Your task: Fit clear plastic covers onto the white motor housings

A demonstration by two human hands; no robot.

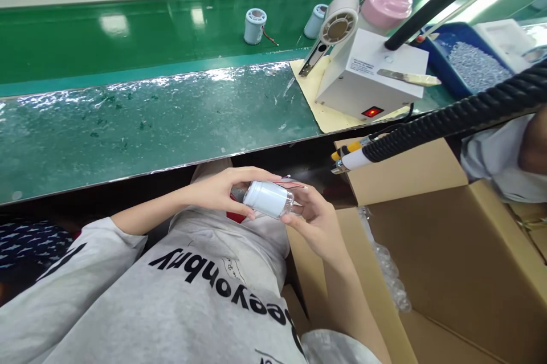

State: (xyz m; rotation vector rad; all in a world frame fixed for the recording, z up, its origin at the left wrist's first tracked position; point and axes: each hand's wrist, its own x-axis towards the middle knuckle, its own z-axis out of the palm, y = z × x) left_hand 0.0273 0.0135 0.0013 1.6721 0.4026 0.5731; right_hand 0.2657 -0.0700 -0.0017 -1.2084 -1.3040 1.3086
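A pale blue cylinder [268,199] with a clear end and thin red wires lies sideways between my two hands, above my lap. My left hand [224,190] grips its left end, thumb below and fingers over the top. Around the clear right end curl the fingers and thumb of my right hand [315,219]. Two similar cylinders stand upright on the green belt; the nearer one [255,27] has red wires trailing to its right, and the other [315,21] is partly behind a small fan.
A white machine [371,76] with a lit red switch and a handheld fan [339,25] occupy the bench's right. A black corrugated hose [461,113] crosses above an open cardboard box [448,250]. Behind are a blue tray [436,62] of pellets and, far right, another person's arm.
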